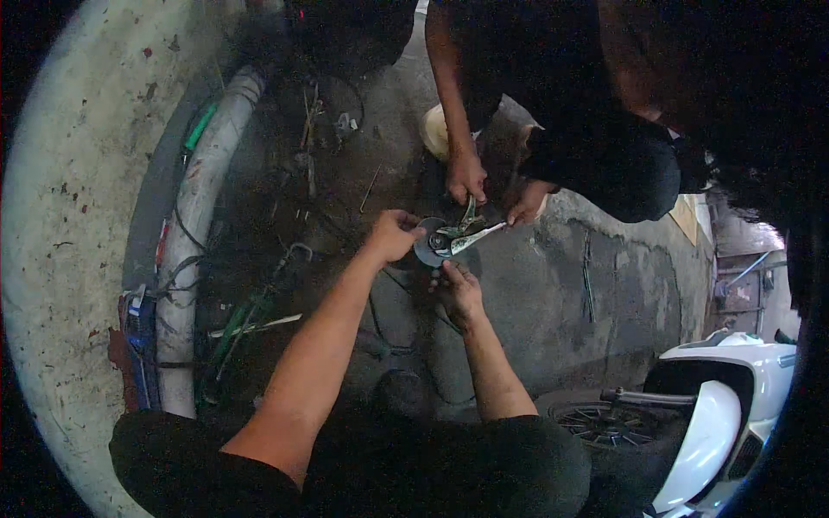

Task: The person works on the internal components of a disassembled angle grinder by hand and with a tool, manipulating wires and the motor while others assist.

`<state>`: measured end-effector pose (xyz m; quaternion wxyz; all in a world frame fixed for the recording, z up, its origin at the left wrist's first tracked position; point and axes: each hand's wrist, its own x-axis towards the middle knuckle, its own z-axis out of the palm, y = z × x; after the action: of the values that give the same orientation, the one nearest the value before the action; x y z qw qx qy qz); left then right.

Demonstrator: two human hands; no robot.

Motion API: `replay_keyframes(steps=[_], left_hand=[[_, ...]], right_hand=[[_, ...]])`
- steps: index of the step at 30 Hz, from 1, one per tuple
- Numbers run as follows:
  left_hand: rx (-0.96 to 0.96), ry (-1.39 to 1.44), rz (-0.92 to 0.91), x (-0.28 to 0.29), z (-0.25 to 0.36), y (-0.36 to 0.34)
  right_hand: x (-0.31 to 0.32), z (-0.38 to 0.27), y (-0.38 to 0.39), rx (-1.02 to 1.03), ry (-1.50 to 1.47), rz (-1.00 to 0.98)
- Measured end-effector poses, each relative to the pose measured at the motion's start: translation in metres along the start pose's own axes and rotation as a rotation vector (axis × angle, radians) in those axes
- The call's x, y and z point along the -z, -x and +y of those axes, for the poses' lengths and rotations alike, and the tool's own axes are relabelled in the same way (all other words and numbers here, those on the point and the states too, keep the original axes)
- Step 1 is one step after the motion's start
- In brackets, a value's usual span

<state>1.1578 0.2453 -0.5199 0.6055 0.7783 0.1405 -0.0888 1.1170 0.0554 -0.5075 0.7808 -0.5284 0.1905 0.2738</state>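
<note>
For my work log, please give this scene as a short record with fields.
left hand: grips the round dark metal part
right hand: just below that part; grip unclear
other person's hands: hold the pliers and wrench on the part
background: white scooter, tangled cables, concrete floor

the round dark metal disc (429, 244) is half covered by the left hand (393, 235), whose grip on it cannot be made out. the white scooter (725, 406) runs off the lower right edge. the tangled wires (259, 302) blur in shadow.
</note>
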Motion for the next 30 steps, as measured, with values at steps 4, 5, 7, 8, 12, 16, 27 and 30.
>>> replay_keyframes(steps=[4, 5, 7, 8, 12, 16, 27, 30], left_hand=[[0.043, 0.048, -0.048, 0.0, 0.017, 0.005], [0.044, 0.047, -0.047, 0.001, 0.018, 0.005], [0.03, 0.026, -0.04, 0.003, 0.021, 0.007], [0.031, 0.024, -0.034, 0.003, 0.015, 0.004], [-0.015, -0.047, 0.046, 0.001, 0.015, 0.004], [-0.021, -0.059, -0.021, 0.002, 0.03, 0.007], [0.001, 0.052, -0.009, -0.003, 0.018, 0.003], [0.035, 0.006, 0.031, 0.0, 0.032, 0.012]], right_hand=[[0.005, -0.001, 0.0, 0.011, -0.036, 0.031], [0.003, -0.001, 0.001, 0.01, -0.036, 0.03], [0.0, -0.003, 0.004, 0.01, -0.056, 0.029], [0.001, -0.001, 0.0, 0.008, -0.056, 0.022], [0.008, 0.004, -0.004, 0.021, 0.009, 0.026], [0.008, -0.001, 0.0, 0.06, -0.009, 0.037], [0.006, -0.001, -0.001, 0.02, 0.061, 0.05], [0.005, 0.0, 0.001, 0.078, 0.071, 0.048]])
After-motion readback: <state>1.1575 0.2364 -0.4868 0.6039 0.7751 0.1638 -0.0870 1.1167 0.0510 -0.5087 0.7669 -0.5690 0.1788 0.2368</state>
